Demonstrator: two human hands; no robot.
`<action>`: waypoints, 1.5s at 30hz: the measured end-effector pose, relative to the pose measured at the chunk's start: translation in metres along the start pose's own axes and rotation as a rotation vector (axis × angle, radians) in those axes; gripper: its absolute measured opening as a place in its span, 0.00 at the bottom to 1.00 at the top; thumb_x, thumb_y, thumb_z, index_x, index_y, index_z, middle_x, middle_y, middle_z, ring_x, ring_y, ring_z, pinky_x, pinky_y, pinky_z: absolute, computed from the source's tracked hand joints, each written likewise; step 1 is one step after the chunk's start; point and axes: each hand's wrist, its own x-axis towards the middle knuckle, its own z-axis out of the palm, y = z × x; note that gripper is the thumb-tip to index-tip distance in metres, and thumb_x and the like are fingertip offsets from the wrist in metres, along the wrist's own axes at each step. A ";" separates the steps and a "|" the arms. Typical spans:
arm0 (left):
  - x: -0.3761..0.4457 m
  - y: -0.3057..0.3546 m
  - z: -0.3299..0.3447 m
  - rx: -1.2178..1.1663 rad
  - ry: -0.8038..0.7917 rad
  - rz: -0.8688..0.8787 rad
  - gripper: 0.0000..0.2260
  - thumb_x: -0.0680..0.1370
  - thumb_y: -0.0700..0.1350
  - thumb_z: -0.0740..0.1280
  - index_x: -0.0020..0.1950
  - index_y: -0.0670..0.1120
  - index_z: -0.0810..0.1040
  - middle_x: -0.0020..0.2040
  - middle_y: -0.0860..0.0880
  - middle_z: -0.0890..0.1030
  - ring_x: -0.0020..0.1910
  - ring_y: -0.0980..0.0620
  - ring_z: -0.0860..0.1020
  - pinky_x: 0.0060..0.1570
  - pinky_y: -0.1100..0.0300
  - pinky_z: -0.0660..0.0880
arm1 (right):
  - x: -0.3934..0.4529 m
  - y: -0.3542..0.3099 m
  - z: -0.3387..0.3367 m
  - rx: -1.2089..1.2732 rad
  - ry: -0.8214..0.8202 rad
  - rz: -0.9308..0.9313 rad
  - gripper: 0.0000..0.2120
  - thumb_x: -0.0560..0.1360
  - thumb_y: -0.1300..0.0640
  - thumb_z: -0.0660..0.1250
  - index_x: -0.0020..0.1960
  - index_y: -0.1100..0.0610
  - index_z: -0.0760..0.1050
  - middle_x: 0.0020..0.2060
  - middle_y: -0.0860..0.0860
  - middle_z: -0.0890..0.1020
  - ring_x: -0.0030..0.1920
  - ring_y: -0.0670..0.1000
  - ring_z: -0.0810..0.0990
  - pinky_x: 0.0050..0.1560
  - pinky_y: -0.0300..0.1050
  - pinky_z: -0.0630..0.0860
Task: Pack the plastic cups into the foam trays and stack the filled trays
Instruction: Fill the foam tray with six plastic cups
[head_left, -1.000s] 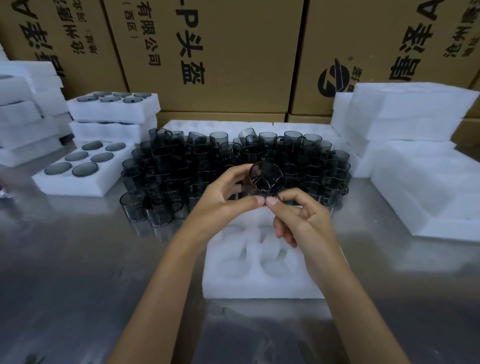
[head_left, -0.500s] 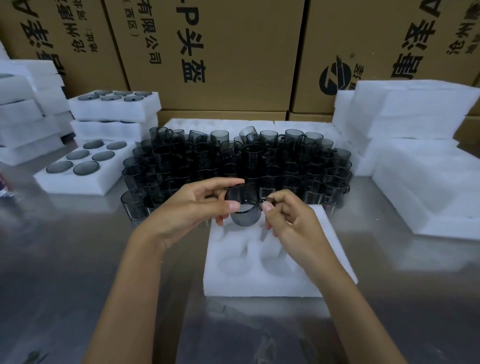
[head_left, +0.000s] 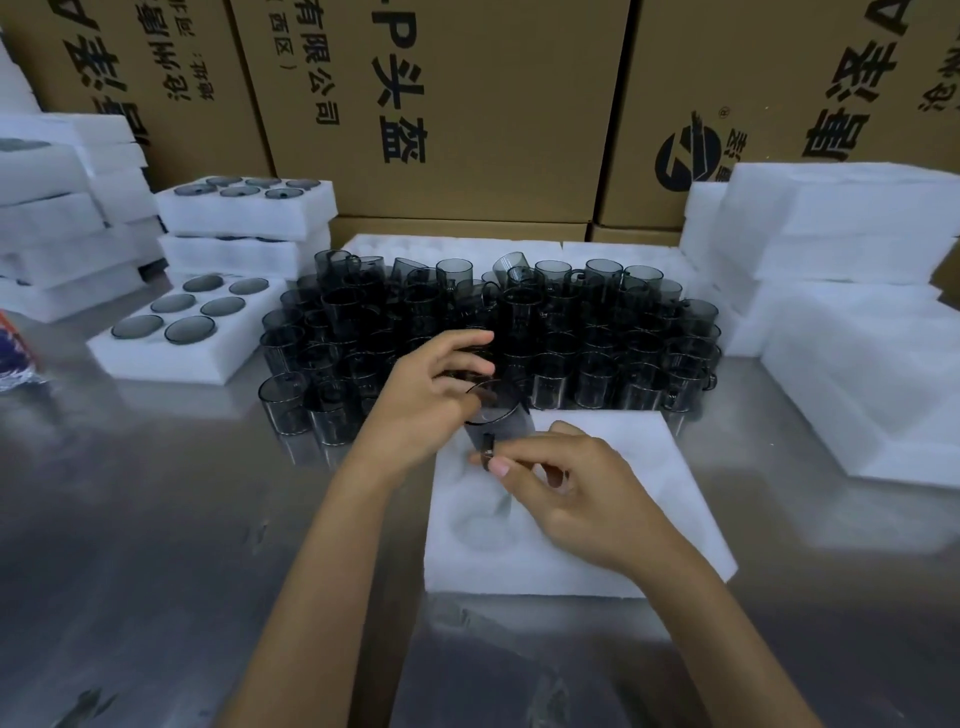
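At centre of view, over the far-left pocket of the foam tray (head_left: 670, 519), sits one smoky plastic cup (head_left: 498, 418), upright, mouth up, its base low against the foam; seated or just above, can't tell. Left hand (head_left: 426, 410) curls its fingers (head_left: 462, 340) round the cup's rim and wall from 9 o'clock. Right hand (head_left: 576, 493) comes in from 4 o'clock, thumb and forefinger pinching the cup's small dark handle tab near the base, other fingers loosely curled. Tray in hand looks otherwise unfilled: one bare pocket visible at 7 o'clock of the cup, the rest hidden under the right hand. At 12 o'clock, just beyond the tray, a big crowd of loose cups (head_left: 519, 338) stands on the steel table (head_left: 156, 519), many still to pack. At 10 o'clock, a filled tray (head_left: 171, 332) with six cups lies flat on the table; behind it a stack of filled trays (head_left: 244, 223), two high. More foam stacks at 9 o'clock (head_left: 57, 218) and blank foam at 3 o'clock (head_left: 841, 244). Cardboard cartons (head_left: 467, 104) line the back. Judgement: early in this tray, first cup going in, several pockets left; overall task well short of done, then this tray needs stacking.
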 end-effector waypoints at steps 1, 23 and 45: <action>0.002 -0.001 0.000 0.007 0.067 0.008 0.25 0.73 0.28 0.68 0.61 0.54 0.79 0.51 0.49 0.84 0.47 0.49 0.84 0.47 0.62 0.80 | 0.000 0.000 0.002 -0.023 0.034 -0.015 0.07 0.79 0.45 0.65 0.53 0.36 0.81 0.40 0.42 0.80 0.45 0.44 0.71 0.43 0.42 0.71; 0.000 -0.005 -0.031 0.378 -0.102 -0.108 0.13 0.77 0.49 0.71 0.61 0.59 0.79 0.61 0.58 0.77 0.59 0.58 0.74 0.49 0.67 0.69 | 0.004 0.006 0.005 -0.361 0.026 -0.052 0.24 0.85 0.53 0.54 0.80 0.47 0.58 0.78 0.39 0.62 0.78 0.36 0.47 0.70 0.35 0.49; 0.006 -0.028 -0.027 0.125 0.077 -0.209 0.03 0.77 0.43 0.72 0.49 0.49 0.85 0.48 0.46 0.85 0.41 0.57 0.82 0.39 0.62 0.79 | 0.004 0.000 0.016 -0.473 -0.068 0.113 0.26 0.82 0.50 0.50 0.80 0.47 0.57 0.80 0.41 0.55 0.80 0.44 0.48 0.77 0.52 0.43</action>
